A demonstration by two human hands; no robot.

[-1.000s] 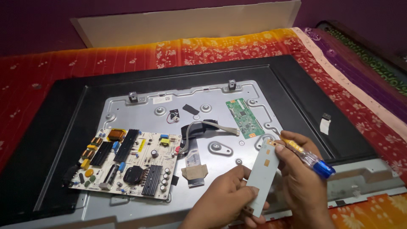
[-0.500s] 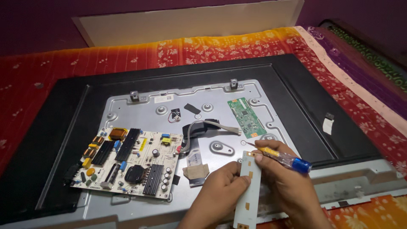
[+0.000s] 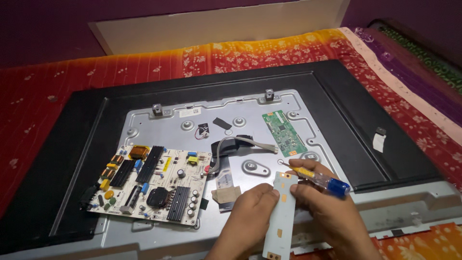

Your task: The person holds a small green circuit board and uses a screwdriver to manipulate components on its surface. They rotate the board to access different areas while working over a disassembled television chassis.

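Hands meet low over the opened television's metal back panel (image 3: 288, 103); left hand (image 3: 248, 216) and right hand (image 3: 327, 214) both pinch a narrow pale metal strip (image 3: 280, 216), fingers closed on its edges; the right also grips a yellow-and-blue screwdriver (image 3: 320, 177); the large power board (image 3: 151, 185) lies left, the small green circuit board (image 3: 284, 132) above.

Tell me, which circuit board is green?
The small narrow board on the right of the metal back plate, just above the screwdriver. The other board, lower left, is much larger and white with black and yellow parts.
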